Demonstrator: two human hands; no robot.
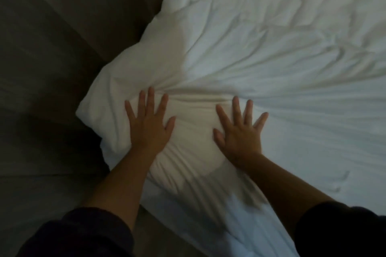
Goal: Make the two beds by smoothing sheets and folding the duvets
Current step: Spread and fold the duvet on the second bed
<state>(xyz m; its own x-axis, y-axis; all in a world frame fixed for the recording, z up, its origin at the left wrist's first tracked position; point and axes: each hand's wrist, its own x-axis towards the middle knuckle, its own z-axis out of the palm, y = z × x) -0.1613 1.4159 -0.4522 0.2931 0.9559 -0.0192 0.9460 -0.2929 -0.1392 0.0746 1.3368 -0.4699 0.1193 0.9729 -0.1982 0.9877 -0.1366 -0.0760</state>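
Head view: both hands (149, 126) (240, 131) press white duvet (271, 58).

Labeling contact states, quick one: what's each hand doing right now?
Left hand: open, fingers spread, pressing flat on the white duvet.
Right hand: open, fingers spread, pressing flat on the same duvet. Neither holds anything.

Both palms lie flat on the duvet (261, 52), left hand (149, 124) nearer its corner, right hand (240, 131) beside it.
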